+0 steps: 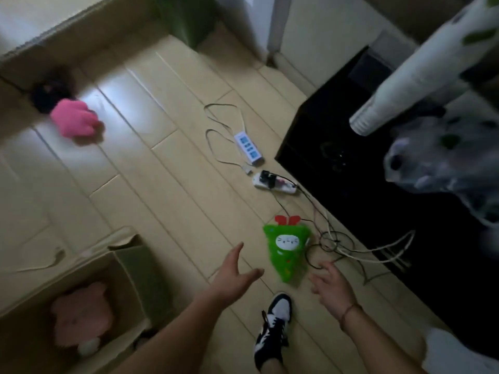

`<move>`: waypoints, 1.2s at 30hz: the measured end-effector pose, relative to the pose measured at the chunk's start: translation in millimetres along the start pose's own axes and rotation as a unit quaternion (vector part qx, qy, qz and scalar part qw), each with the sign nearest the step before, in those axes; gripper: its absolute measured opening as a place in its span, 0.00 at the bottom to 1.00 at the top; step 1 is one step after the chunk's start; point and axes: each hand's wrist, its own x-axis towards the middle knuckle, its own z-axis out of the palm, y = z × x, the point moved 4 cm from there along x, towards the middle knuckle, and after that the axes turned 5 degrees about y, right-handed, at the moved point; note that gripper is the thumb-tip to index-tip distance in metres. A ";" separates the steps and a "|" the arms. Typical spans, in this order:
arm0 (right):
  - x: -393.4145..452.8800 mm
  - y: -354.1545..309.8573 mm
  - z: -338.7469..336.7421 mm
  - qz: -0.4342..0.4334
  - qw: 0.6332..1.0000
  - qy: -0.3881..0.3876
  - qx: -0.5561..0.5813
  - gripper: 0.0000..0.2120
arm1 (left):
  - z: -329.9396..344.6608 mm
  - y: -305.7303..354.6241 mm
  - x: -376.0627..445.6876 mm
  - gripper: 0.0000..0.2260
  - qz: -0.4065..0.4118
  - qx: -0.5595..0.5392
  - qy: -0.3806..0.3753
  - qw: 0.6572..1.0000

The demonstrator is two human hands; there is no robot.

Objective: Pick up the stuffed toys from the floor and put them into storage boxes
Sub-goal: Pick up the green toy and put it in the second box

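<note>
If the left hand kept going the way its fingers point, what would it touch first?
Probably the green stuffed toy on the floor: the left hand, open, points up-right toward it. Depth is unclear.

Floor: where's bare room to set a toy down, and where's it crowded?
Bare boards lie between the pink toy, the box and the power strips. Crowded: cables tangle between the green toy and the black cabinet.
</note>
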 end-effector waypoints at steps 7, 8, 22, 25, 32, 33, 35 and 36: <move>128.3 90.3 5.1 0.112 0.992 -0.034 0.056 0.18 | 126.5 -18.9 117.1 0.33 -0.042 0.091 -0.066 0.993; 149.8 102.9 12.9 0.123 0.991 -0.025 0.055 0.18 | 138.2 -26.0 135.4 0.33 -0.036 0.101 -0.077 0.991; 257.0 143.8 146.4 0.006 0.998 0.001 -0.059 0.24 | 153.0 -133.5 221.9 0.48 0.151 0.442 -0.056 0.883; 178.1 96.0 117.6 -0.134 0.961 -0.095 -0.223 0.20 | 115.4 -109.0 163.6 0.51 0.224 0.526 0.010 0.821; -3.9 -81.5 66.7 -0.348 0.789 -0.180 -0.473 0.28 | 10.0 -59.9 4.4 0.31 0.111 0.328 0.018 0.938; -28.5 -106.4 67.4 -0.378 0.801 -0.132 -0.446 0.30 | -10.5 -58.2 -19.0 0.29 0.079 0.224 0.040 0.971; -71.8 -145.6 77.2 -0.379 0.863 -0.039 -0.331 0.38 | -46.2 -72.0 -54.9 0.29 0.006 -0.020 0.065 0.998; -89.6 -157.1 89.5 -0.340 0.897 -0.044 -0.279 0.43 | -62.7 -82.2 -70.2 0.30 -0.016 -0.117 0.085 0.989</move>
